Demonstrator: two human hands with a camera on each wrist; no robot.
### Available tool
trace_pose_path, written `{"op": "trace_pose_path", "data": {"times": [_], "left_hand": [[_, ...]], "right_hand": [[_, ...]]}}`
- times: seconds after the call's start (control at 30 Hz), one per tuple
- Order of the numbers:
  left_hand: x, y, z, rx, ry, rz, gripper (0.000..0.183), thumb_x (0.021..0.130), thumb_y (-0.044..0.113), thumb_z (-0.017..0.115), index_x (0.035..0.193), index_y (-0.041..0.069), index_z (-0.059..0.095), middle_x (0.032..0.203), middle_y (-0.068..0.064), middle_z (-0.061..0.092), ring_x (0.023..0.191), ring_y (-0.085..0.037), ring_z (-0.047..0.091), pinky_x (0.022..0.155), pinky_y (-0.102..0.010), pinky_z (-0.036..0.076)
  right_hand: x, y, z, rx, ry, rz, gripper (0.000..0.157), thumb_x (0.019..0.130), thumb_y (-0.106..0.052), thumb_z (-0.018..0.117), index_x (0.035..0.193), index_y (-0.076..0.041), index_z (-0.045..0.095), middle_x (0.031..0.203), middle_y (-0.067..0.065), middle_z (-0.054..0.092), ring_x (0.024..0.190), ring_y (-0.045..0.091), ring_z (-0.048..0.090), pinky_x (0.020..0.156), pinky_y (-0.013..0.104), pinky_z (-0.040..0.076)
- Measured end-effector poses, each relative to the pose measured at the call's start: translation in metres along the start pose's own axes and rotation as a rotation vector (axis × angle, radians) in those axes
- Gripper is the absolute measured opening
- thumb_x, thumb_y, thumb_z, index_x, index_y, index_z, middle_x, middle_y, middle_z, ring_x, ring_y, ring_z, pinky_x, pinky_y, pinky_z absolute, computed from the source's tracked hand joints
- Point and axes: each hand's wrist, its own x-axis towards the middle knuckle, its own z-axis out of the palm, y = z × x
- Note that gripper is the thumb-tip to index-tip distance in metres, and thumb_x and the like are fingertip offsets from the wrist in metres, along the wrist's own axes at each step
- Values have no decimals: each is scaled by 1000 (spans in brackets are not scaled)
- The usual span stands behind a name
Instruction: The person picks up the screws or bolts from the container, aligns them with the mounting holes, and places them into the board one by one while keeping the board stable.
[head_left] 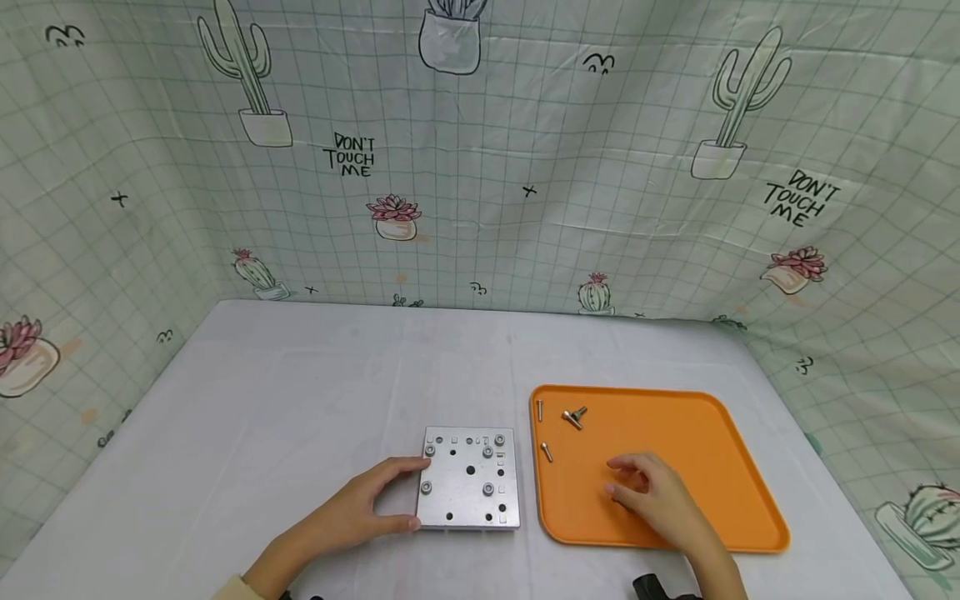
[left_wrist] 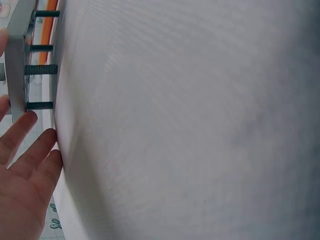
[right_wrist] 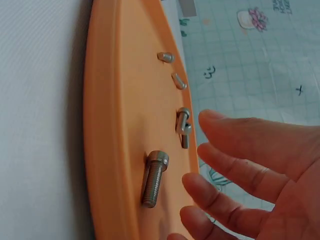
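Note:
A silver metal plate (head_left: pixel 471 500) with several holes lies on the white table, several socket-head bolts (head_left: pixel 488 489) standing in it. Threaded bolt shanks (left_wrist: pixel 41 69) stick out of its underside in the left wrist view. My left hand (head_left: pixel 375 500) touches the plate's left side, thumb at the near corner and a finger farther up, fingers fairly straight. Over the orange tray (head_left: pixel 697 450) hovers my right hand (head_left: pixel 656 496), its fingers loosely bent with nothing between them. Below it a large socket-head bolt (right_wrist: pixel 156 177) lies in the tray, hidden by the hand in the head view.
Near the tray's left side lie a thin bolt (head_left: pixel 540 410), two crossed bolts (head_left: pixel 573 418) and another bolt (head_left: pixel 547 452). Behind the table (head_left: pixel 337 375) hangs a checked cloth (head_left: pixel 480 167) with cactus prints. A black device (head_left: pixel 651 587) is at my right wrist.

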Motion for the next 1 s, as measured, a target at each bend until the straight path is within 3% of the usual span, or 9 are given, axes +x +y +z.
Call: {"op": "trace_pose_path", "data": {"times": [0.27,0.57,1.0], "left_hand": [[0,-2,1,4,6,12,59,80,43,70,132,27,47,137,4,49,131,-20,42,108,-24,33],[1,-1,1,11,3,-11,60,79,44,70,132,29,47,137,5,48,131,-22,42,108,-28,34],[0,0,0,11,5,-9,60,79,43,70,132,29,47,137,5,48,131,-20,42,108,-27,35]], "right_hand": [[-3,9,2,-100,-11,16,24,78,-19,75,95,-5,66,90,3,58,81,13,48,68,25,41],[-4,10,4,-137,-26,56,20,77,-21,75,87,-7,64,86,3,54,82,17,46,72,30,38],[-3,11,6,-169,-9,33,15,77,-19,74,81,-10,63,84,2,52,83,19,44,72,32,35]]}}
